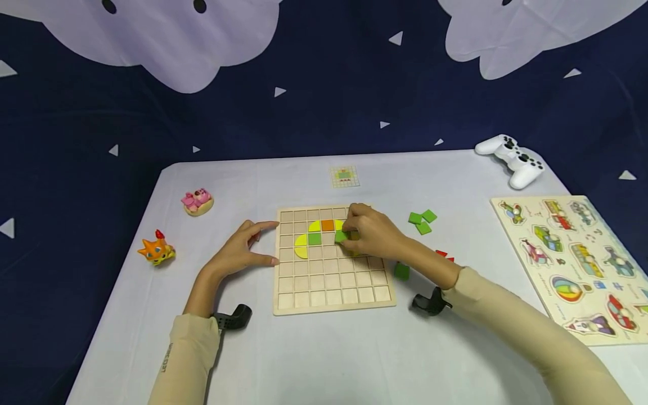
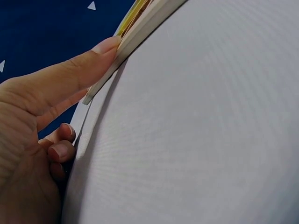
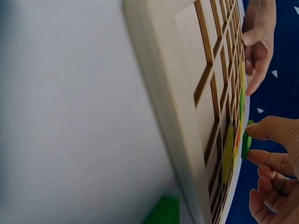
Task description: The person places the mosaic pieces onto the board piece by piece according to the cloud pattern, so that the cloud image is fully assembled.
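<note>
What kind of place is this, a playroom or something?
Probably a staged play table: a wooden grid board with coloured tiles, a vehicle peg puzzle, toy figures and a game controller on a pale tabletop, before a cloud-patterned navy backdrop.

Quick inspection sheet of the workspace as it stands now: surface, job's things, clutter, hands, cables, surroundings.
Surface: white tabletop.
Job's things: wooden grid board holding yellow, orange and green tiles; square green tile pinched over the board; loose green tiles to its right.
Clutter: white game controller, vehicle peg puzzle, orange fox toy, pink toy, small pattern card.
Hands: left hand touches the board's left edge; right hand pinches the tile.
Cables: nothing seen.
Surroundings: navy backdrop with pale clouds.
</note>
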Demonstrator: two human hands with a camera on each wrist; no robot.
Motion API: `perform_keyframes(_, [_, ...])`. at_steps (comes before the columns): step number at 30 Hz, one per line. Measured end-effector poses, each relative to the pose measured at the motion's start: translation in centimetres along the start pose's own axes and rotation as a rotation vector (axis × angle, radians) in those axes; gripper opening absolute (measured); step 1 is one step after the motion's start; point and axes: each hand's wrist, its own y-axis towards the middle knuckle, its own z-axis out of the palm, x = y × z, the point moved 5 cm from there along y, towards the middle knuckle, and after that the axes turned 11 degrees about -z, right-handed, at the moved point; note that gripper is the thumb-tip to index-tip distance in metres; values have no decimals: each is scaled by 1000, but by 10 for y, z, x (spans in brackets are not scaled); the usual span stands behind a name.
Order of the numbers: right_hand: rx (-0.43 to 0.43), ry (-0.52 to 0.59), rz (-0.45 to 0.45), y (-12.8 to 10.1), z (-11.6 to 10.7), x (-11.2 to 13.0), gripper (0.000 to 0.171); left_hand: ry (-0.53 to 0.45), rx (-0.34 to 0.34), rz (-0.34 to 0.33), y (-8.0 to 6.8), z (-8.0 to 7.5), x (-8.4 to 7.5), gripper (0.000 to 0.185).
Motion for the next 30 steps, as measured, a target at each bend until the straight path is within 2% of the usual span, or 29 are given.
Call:
perform_keyframes(9, [-19, 16, -68, 11, 14, 6, 19, -3, 9, -6, 1, 2, -1, 84])
perform_keyframes(20, [-10, 95, 17, 18, 18, 7, 15, 5, 2, -6, 0, 0, -1, 84])
perform_keyframes(25, [7, 49, 24, 15, 19, 10, 19, 0, 2, 1, 0, 0, 0, 83])
perform_keyframes(30, [-20, -14, -9, 7, 11, 12, 25, -2, -3, 6, 0, -1, 0, 83])
